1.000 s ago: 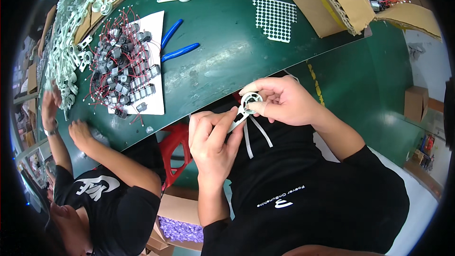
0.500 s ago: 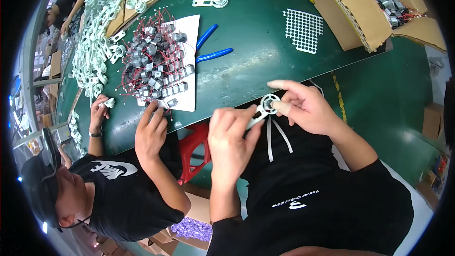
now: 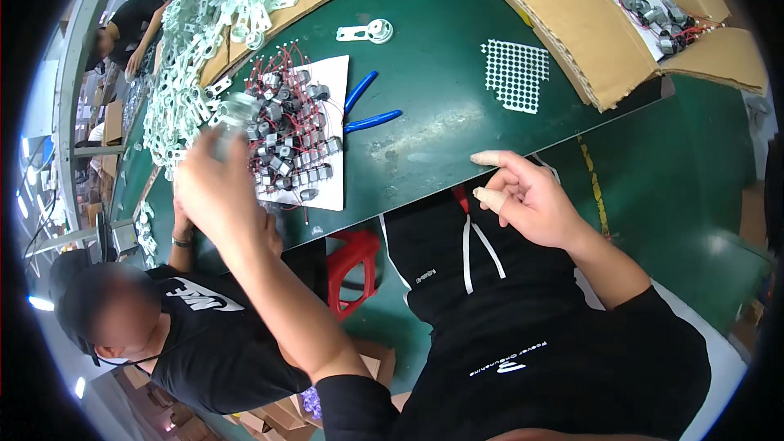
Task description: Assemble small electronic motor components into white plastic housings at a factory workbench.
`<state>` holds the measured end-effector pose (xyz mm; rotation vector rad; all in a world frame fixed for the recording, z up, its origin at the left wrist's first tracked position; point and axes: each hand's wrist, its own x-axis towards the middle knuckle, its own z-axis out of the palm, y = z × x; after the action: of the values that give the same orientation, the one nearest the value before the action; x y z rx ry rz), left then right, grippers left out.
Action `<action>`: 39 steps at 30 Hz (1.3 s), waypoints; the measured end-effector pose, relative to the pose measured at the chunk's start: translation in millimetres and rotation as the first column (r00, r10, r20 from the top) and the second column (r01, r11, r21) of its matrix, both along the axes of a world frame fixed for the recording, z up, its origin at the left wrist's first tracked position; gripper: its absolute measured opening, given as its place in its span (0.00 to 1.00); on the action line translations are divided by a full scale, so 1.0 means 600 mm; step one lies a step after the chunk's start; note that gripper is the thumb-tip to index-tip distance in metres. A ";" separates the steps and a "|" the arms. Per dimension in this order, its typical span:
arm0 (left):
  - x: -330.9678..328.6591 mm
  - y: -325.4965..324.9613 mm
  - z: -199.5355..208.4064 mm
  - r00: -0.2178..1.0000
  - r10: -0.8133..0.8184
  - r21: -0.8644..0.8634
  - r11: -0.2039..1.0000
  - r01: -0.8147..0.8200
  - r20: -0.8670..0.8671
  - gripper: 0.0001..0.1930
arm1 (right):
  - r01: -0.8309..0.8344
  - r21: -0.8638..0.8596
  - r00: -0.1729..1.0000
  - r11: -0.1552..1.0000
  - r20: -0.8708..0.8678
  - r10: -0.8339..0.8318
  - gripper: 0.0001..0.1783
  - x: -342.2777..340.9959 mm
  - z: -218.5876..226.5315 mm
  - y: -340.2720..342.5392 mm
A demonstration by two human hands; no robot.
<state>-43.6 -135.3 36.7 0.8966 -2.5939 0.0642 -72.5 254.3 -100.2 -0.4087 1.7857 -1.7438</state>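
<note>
My left hand (image 3: 214,184) reaches far to the left, over the near-left edge of a heap of small motors with red wires (image 3: 282,126). Its fingers are blurred by motion. At their tips is a smeared pale plastic part (image 3: 237,109), seemingly pinched there, beside the pile of similar parts (image 3: 184,73). My right hand (image 3: 535,204) hovers by the table's front edge, holding nothing. Its thumb and index finger, both with pale coverings on the tips, are apart, and the other fingers are curled.
Blue-handled pliers (image 3: 371,121) lie beside the motors' white sheet (image 3: 333,188). Farther back are a single pale part (image 3: 377,31) and a perforated white sheet (image 3: 514,77). A cardboard box (image 3: 563,28) stands at right. A co-worker (image 3: 204,335) sits at left, partly behind my forearm.
My left hand has swung left and away from my right hand, the pale part leaving with it. My right hand stays nearly in place, now empty. The view has shifted slightly.
</note>
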 end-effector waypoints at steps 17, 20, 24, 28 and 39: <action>-0.297 0.091 -0.203 0.687 -0.675 -0.161 0.672 0.723 0.268 0.10 | 0.138 -0.033 0.990 0.990 -0.012 -0.138 0.24 -0.027 0.022 0.038; -0.296 0.116 -0.178 0.714 -0.638 -0.146 0.707 0.692 0.290 0.17 | 0.213 -0.021 0.977 0.977 0.024 -0.213 0.22 -0.030 0.013 0.050; -0.196 0.156 -0.127 0.753 -0.652 -0.179 0.754 0.632 -0.087 0.25 | 0.210 -0.029 0.978 0.977 -0.008 -0.210 0.20 -0.039 0.012 0.048; -0.013 0.171 -0.128 0.800 -0.500 0.174 0.801 0.573 -0.332 0.32 | 0.199 -0.045 0.977 0.979 -0.064 -0.202 0.19 -0.047 0.012 0.027; 0.109 0.210 -0.247 0.883 -0.438 0.109 0.882 0.458 -0.171 0.27 | -0.062 0.044 0.894 0.997 -0.442 0.075 0.15 -0.158 0.026 -0.237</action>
<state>21.7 -9.4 -111.7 0.3049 -2.6249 -0.3124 -167.0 112.0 -84.7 -0.9089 2.0734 -1.6639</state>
